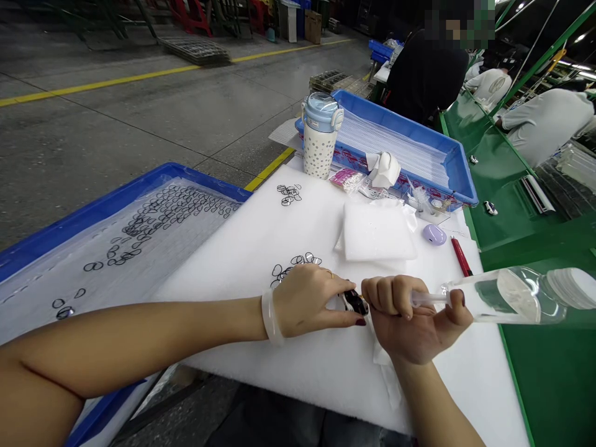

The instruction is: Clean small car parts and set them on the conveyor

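Your left hand (311, 301) pinches a small black part (356, 302) on the white foam sheet (261, 248). Your right hand (410, 316) grips a clear squeeze bottle (503, 295), its nozzle seemingly at the part. Squeezing hard could flood it.

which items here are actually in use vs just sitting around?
In use:
- left hand pinching a small black part
- right hand holding a clear squeeze bottle, nozzle at the part
- black rings beside the left hand

Lying about:
- dotted flask
- purple oval case
- red pen
- folded white cloth
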A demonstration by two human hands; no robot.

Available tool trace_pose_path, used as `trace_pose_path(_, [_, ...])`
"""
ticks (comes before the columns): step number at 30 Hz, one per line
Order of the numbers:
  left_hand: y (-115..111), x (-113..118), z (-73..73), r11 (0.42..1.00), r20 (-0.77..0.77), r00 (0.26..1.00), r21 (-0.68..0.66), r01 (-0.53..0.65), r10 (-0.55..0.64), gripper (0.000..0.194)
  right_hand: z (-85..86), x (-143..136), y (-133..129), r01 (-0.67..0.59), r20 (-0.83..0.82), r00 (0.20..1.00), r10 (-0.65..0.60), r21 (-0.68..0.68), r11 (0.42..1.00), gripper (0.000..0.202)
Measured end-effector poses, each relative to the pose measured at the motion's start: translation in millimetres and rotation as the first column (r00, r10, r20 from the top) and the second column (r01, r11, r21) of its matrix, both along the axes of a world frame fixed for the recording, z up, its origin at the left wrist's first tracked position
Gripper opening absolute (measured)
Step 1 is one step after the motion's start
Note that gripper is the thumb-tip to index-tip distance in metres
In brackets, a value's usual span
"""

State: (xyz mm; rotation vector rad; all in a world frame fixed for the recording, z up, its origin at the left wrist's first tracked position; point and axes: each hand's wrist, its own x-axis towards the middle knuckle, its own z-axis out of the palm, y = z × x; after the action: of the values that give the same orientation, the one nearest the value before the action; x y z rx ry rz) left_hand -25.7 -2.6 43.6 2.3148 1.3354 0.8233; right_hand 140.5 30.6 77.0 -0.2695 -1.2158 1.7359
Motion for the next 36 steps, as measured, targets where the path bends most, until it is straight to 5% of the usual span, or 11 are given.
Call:
trace_pose_path(7, [0,0,0.7,0.997,-0.003,1.0,-0.077,-0.006,0.006,0.043,1.3,0,-1,0.012,0.023,1.0,-0.012,0.017,1.0,0.055])
trace_pose_path(23, [-1,0,2.1,0.998,-0.048,0.999,-0.059,-0.024,0.021,0.049,8.1,-1,-5,0.023,0.167,0.985,-0.04,0.101,0.995,0.059])
trace_pose_path(29, [-3,4,-5.4,0.999,-0.027,0.999,0.031,-0.021,0.021,0.059,22.5,12,-5,-0.132,0.388,0.92,0.057,0.168,0.977,0.063])
trace_pose_path(32, [-5,5,-12.1,0.993,-0.075,0.997,0.122,0.0,0.009,0.063,34.9,24,7,0.093,0.237,0.959,-0.157,0.259,0.961,0.059])
trace_pose_path(34, [-6,6,-14.6,0.987,-0.107,0.994,0.162,0.014,0.003,0.062,34.4,25,18,0.292,0.128,0.93,-0.346,0.317,0.902,0.056])
trace_pose_path(36, [-7,6,-15.2,0.984,-0.121,0.993,0.177,0.021,0.0,0.061,25.8,20,28,0.339,0.156,0.9,-0.407,0.337,0.878,0.05])
